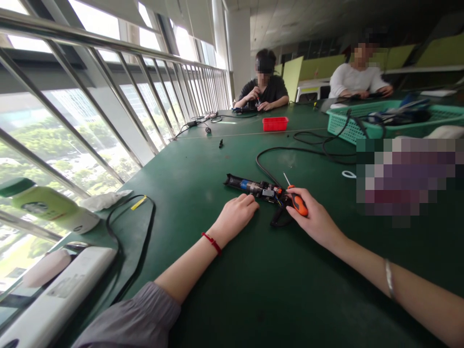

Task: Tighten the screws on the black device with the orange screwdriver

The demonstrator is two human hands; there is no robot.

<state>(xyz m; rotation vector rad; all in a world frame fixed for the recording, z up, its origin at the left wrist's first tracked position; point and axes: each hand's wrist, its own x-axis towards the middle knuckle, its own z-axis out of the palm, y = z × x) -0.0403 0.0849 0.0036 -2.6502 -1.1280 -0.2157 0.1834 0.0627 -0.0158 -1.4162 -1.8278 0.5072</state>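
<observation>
An opened power tool (266, 189) lies on the green table, its inner parts bare: a black barrel end, a blue band, a metal section and coloured wires. My left hand (237, 215) is closed, with curled fingers at the tool's near side; the fingertips are partly hidden. In my right hand (313, 215) is an orange and black screwdriver (299, 205). Its thin shaft points up and away from me, beside the tool's wired end. A black loop-shaped part (279, 221) sits just below that end.
A black cable (259, 157) runs from the tool toward a green basket (339, 126) of tools. Farther off are a red bin (275, 124) and a small black piece (221, 143). At left stand a bottle (50, 205) and a white power strip (72, 290). Two people sit across the table.
</observation>
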